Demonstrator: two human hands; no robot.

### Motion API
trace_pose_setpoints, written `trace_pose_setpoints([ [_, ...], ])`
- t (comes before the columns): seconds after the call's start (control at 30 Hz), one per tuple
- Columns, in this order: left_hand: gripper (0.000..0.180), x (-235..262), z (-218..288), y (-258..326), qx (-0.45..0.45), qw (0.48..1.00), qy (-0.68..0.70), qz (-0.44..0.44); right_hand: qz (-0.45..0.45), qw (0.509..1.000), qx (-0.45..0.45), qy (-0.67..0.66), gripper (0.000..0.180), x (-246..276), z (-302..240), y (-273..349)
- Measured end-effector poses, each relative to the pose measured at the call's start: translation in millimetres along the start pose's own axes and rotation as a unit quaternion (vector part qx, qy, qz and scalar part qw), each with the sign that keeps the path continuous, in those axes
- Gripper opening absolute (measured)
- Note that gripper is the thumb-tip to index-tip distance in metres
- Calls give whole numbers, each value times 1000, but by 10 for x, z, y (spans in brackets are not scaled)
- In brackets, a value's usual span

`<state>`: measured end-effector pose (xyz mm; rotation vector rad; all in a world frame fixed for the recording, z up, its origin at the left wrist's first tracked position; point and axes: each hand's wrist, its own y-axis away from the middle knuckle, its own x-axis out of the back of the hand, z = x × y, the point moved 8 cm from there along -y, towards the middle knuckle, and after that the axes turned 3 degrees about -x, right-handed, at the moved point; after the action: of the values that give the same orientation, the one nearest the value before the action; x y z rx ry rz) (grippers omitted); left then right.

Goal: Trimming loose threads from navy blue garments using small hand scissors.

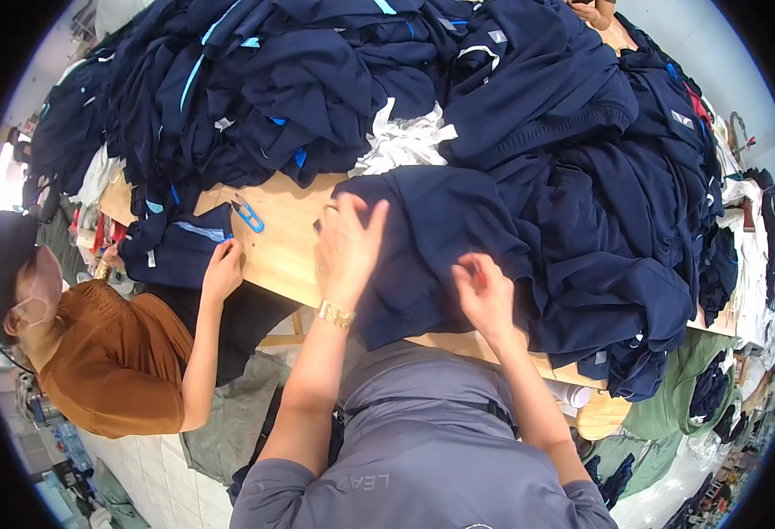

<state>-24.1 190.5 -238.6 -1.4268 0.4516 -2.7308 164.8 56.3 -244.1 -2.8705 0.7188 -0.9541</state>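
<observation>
A navy garment (422, 238) lies spread over the table edge in front of me. Over its left side is my left hand (354, 234), fingers spread and slightly blurred, holding nothing that I can see. My right hand (486, 295) is above the garment's right part, its fingers curled together. A small red spot shows at those fingers, too small to name. Beyond the garment sits a heap of white fabric strips (405, 139). Blue thread snips (247, 214) rest on the bare wood to the left of my left hand.
Large piles of navy garments (290, 88) cover the table's far side, with more heaped garments (608, 220) on the right. At the left, a co-worker in a brown top (123, 353) handles a navy piece (176, 247). Another person's hand (592, 13) appears at the far right.
</observation>
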Motion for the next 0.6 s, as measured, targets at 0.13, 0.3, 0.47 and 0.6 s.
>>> trace_pose_setpoints([
  [0.13,32,-282,120,295,-79,995,-51,-23,-77,987,89,112,40,-454,-9,-209],
  [0.3,19,-481,-149,287,59,947,298,-108,-43,996,-72,0,27,-381,410,-292],
  [0.47,6,-233,7,410,155,697,689,-125,-57,867,-265,-419,17,-89,473,-145],
  [0.6,5,-109,220,523,174,656,721,-139,-63,867,-266,-416,17,-23,438,-20],
])
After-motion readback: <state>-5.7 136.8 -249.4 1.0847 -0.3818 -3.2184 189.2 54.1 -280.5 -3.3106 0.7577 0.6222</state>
